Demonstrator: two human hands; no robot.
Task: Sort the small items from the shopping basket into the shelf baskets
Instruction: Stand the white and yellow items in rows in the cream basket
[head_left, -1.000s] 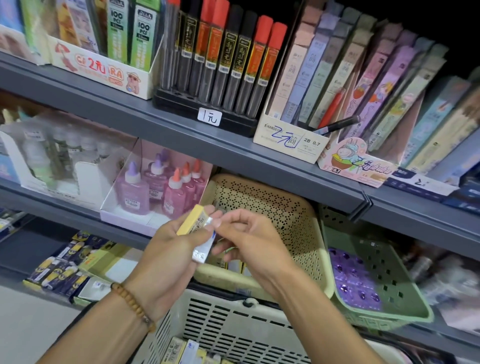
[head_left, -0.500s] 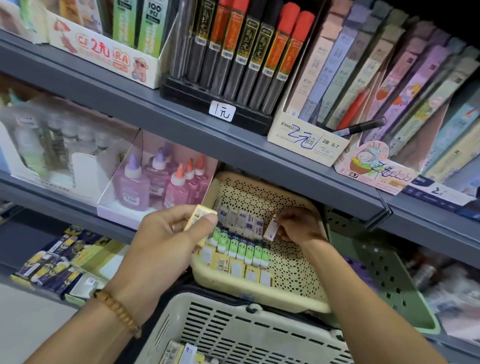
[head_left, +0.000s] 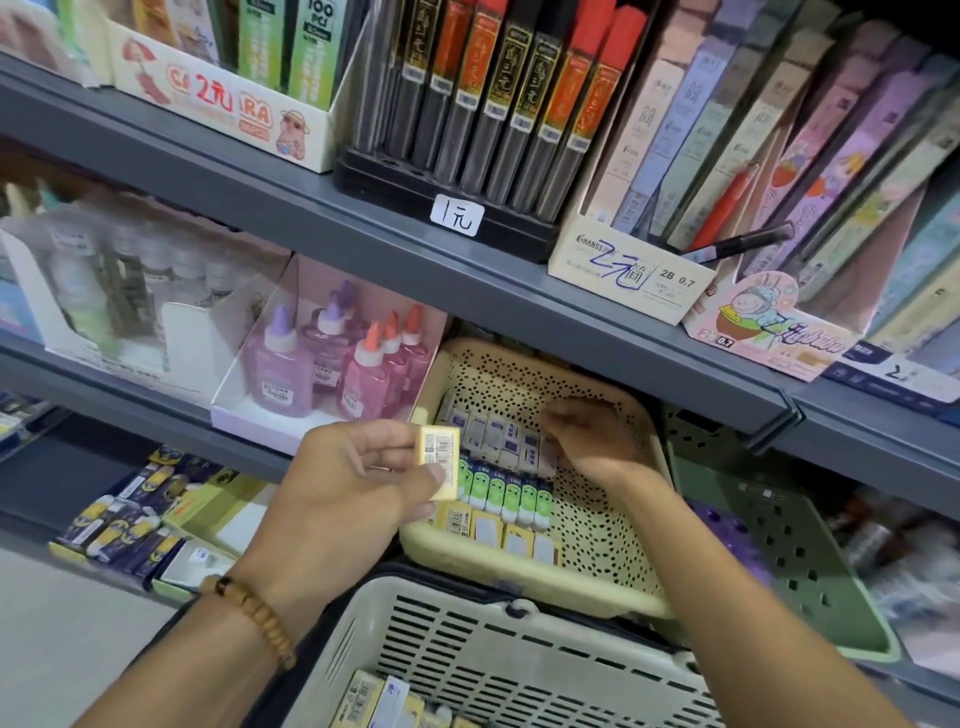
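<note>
The left hand (head_left: 343, 488) pinches a small yellow item (head_left: 440, 461) between thumb and fingers, just left of the cream shelf basket (head_left: 597, 587). The right hand (head_left: 592, 436) is inside this basket, over the rows of small items (head_left: 498, 467), but blur hides its fingers, so I cannot tell its grip. The white shopping basket (head_left: 498, 654) is directly below the cream one.

The yellow shelf basket (head_left: 597, 530) looks like matt plastic, its walls pierced all over with small round holes. Just right of it, the green basket (head_left: 789, 561) is the same dull plastic with square holes. Below it, the cream shopping basket (head_left: 519, 654) is slotted plastic. Above it, the shelf edge (head_left: 363, 228) appears painted grey metal, smooth. Left of it, the glue bottles (head_left: 283, 369) are glossy translucent plastic, standing in a paper carton.
</note>
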